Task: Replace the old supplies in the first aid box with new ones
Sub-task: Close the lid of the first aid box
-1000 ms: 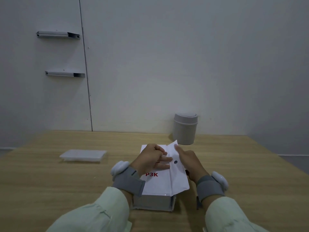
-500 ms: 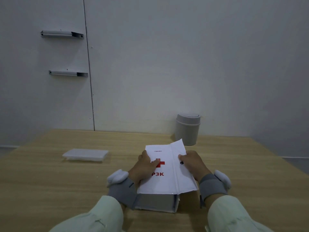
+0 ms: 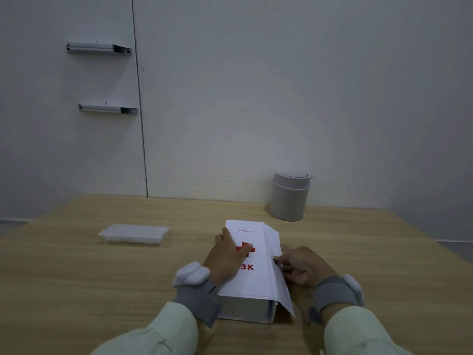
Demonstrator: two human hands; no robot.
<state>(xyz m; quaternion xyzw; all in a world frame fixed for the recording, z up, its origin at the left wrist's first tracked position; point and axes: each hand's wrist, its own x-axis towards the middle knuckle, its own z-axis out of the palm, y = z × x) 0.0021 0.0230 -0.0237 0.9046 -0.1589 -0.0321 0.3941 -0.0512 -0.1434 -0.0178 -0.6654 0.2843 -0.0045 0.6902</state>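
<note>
A white first aid box [image 3: 252, 283] with a red cross and red letters lies flat on the wooden table in front of me. Its lid is down. My left hand [image 3: 226, 257] rests flat on the lid, fingers spread over the cross. My right hand [image 3: 300, 266] sits at the box's right side, fingertips pressed on the folded side flap [image 3: 279, 272] by a small dark dot. A flat clear packet of white supplies [image 3: 134, 234] lies on the table to the left, apart from both hands.
A small grey lidded bin [image 3: 290, 197] stands at the back of the table by the wall, just behind the box. The wooden table [image 3: 76, 278] stretches left and right. Two metal brackets [image 3: 98, 48] hang on the wall.
The side flap, raised a second ago, has been folded down along the box's right side. My left hand slid back along the lid; my right hand moved down with the flap.
</note>
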